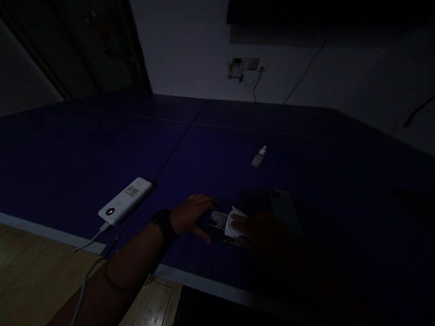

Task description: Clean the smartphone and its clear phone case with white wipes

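A dark smartphone (pixel 218 219) lies flat on the blue tabletop, its glossy face up with pale reflections on it. My left hand (pixel 193 215), a black watch on its wrist, grips the phone's left end, fingers at the far edge and thumb at the near edge. With its fingers, my right hand (pixel 261 231) presses a folded white wipe (pixel 234 222), possibly cloth or tissue, onto the middle of the phone. Deep shadow hides much of my right hand and the phone's right end. A second, pale phone (pixel 285 208) lies just beyond my right hand, back up, camera lenses at its far end.
A small clear bottle with a white top (pixel 258 157) is farther back. To the left lies a white power bank (pixel 125 201) with a cable (pixel 91 242) running off the near table edge. Behind the table (pixel 136 145), wall sockets (pixel 244 65) hold hanging wires. The room is dim.
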Demonstrator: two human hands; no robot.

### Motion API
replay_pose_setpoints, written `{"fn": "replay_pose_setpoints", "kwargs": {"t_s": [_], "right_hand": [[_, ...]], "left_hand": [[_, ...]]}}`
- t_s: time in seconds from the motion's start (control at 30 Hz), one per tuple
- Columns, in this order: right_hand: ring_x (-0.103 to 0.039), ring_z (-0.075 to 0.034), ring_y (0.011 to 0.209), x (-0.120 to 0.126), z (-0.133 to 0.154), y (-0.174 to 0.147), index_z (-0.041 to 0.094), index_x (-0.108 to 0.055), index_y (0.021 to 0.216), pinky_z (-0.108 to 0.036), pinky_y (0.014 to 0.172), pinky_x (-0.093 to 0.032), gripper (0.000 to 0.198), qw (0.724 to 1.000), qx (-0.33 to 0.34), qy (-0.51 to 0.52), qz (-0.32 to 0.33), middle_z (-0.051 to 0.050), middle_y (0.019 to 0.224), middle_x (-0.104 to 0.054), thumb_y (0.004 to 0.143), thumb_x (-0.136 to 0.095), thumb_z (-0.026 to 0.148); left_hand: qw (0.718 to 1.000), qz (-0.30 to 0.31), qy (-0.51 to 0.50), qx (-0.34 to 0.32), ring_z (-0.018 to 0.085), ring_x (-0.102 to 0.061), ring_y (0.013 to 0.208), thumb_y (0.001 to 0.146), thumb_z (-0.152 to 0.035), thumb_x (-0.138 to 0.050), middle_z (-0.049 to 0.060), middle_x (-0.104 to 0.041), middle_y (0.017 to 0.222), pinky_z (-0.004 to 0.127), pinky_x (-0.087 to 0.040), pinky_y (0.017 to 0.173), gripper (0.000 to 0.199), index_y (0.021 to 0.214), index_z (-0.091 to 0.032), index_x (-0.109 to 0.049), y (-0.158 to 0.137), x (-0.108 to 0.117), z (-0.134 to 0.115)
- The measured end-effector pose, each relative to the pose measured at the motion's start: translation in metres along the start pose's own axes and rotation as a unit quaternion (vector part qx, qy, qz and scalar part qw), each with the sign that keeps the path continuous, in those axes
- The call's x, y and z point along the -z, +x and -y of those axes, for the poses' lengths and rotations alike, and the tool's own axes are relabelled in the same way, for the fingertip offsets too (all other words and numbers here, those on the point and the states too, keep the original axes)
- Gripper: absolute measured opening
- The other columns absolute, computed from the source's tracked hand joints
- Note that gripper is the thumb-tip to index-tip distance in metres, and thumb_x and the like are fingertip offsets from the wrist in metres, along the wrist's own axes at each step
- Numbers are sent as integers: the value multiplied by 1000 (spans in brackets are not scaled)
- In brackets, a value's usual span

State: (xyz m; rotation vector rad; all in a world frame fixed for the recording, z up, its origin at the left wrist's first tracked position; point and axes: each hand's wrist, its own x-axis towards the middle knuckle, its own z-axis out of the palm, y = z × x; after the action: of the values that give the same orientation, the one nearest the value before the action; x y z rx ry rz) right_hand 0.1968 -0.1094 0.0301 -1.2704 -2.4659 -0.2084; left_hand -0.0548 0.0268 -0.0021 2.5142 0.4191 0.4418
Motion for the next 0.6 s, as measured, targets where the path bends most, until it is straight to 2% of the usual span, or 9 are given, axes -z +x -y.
{"fn": "replay_pose_setpoints", "kwargs": {"t_s": [0.2, 0.4, 0.5, 0.53, 0.6], "right_hand": [[-59, -22, 84, 1, -1, -3, 19, -61, 125, -38, 81, -41, 32, 997, 24, -16, -73, -4, 118, -74, 97, -46, 14], [-64, -22, 87, -11, -14, -8, 20, -60, 130, -40, 82, -41, 33, 993, 41, -38, -100, -7, 121, -74, 100, -47, 21], [-67, -22, 91, 1, -8, 4, 22, -61, 129, -41, 85, -41, 31, 991, 20, -20, -128, -6, 120, -74, 100, -49, 20], [-67, -22, 95, 8, -1, 8, 22, -61, 129, -42, 88, -42, 31, 993, -5, -2, -121, -6, 122, -73, 100, -50, 19], [-68, -20, 95, 23, 21, 10, 23, -63, 126, -41, 90, -44, 28, 987, -20, 52, -152, -4, 118, -74, 99, -53, 20]], "left_hand": [[1000, 4, -4, -4, 35, -54, 130, 60, -74, -81, 15, -60, 138, 48, -37, 107, 84, 122, -24, -56, 1, -2, -1], [1000, -4, 5, -4, 35, -55, 129, 59, -75, -81, 16, -61, 137, 46, -39, 104, 83, 119, -23, -57, 3, -3, 5], [1000, 1, 1, -2, 35, -55, 128, 60, -74, -82, 16, -61, 136, 46, -39, 105, 82, 118, -22, -58, 4, 0, -1], [1000, 4, 1, 5, 35, -55, 128, 61, -73, -82, 15, -60, 137, 47, -39, 105, 81, 119, -22, -58, 3, 1, -4], [1000, 6, 8, 16, 35, -54, 129, 67, -73, -79, 14, -60, 137, 48, -40, 106, 78, 122, -23, -57, 2, 4, -8]]}}
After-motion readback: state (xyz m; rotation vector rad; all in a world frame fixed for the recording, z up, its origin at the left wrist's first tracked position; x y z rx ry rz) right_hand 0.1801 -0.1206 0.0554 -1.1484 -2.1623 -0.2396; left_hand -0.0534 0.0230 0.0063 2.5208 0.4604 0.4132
